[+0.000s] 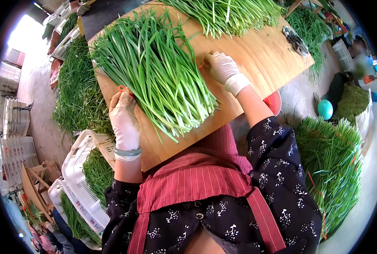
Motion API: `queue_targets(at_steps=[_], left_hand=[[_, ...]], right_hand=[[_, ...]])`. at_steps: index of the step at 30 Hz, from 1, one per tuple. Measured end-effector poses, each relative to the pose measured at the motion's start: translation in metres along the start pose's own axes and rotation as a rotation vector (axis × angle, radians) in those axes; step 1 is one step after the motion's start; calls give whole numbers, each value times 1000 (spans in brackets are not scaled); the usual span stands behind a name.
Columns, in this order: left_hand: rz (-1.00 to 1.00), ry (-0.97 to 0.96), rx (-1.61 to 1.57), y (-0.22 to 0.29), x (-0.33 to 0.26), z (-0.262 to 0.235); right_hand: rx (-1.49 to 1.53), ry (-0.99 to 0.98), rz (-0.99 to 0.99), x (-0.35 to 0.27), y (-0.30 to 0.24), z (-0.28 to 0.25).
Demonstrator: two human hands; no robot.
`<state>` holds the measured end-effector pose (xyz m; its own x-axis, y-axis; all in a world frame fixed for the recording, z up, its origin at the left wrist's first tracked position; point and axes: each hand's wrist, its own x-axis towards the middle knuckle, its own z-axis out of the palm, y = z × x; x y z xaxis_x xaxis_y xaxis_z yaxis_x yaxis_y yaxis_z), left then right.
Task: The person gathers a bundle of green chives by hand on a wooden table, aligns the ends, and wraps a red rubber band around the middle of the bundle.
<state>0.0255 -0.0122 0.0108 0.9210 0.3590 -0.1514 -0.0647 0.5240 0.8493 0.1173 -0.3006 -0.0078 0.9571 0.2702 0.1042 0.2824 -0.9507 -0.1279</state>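
Note:
A large bundle of green Chinese chives [163, 80] lies on the wooden board [264, 63], its pale cut stems toward me. My left hand [124, 116], in a white glove, is closed at the bundle's left edge, pinching a red tie [123, 89] whose looped end shows above the fingers. On the bundle's other side my gloved right hand [222, 67] is closed too, with a bit of red tie showing at its fingertips. The stretch of tie between the hands is hidden, apparently beneath the chives.
Another pile of chives [230, 17] covers the board's far side, near a dark crumpled item [295, 41]. White plastic crates [78, 169] with greens stand at my left. Tied chives [330, 169] stand at my right, near a turquoise ball-like object [325, 109] and a red basin [274, 103].

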Motion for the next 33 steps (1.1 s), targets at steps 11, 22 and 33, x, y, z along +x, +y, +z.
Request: queue_targets(at_steps=[11,22,33], left_hand=[[-3,1,-16,-7,3,-5],[6,2,-77,-10,1,-9],[-105,-12,18,27,-4,-34]], right_hand=[[1489,180,583,-8,-21,50],[1262,139,588,-2,-29,48],[1097,-12,-316,-20,-72,-53]])
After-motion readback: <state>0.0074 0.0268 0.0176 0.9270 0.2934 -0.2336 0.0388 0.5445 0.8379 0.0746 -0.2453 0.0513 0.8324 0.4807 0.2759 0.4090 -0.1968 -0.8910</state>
